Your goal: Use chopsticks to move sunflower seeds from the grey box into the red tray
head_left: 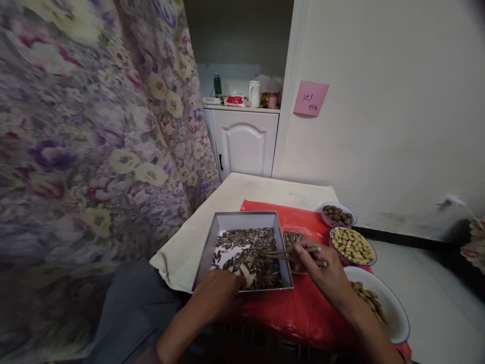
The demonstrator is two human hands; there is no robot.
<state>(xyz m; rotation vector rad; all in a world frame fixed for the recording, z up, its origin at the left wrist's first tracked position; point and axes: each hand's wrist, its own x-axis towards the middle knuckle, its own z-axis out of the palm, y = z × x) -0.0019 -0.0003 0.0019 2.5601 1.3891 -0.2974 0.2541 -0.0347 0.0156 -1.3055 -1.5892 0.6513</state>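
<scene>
A grey-white open box (246, 220) stands on the table, its floor partly covered with striped sunflower seeds (250, 236). My left hand (220, 289) is closed over the box's near rim, some fingertips hidden inside by the wall. In my right hand (320, 268) is a pair of chopsticks (275, 254), reaching over the box's right wall with the tips at the seeds. Whether a seed is between the tips, I cannot tell. Beneath the right hand, a clear container with more sunflower seeds (293, 237) is partly hidden.
Along the right edge stand bowls of round brown nuts (337, 215), peanuts (351, 245) and long brown nuts (369, 298). A red sheet (265, 316) lies over the pale tablecloth (242, 184). A floral curtain (113, 126) hangs left; a white cabinet (244, 139) stands behind.
</scene>
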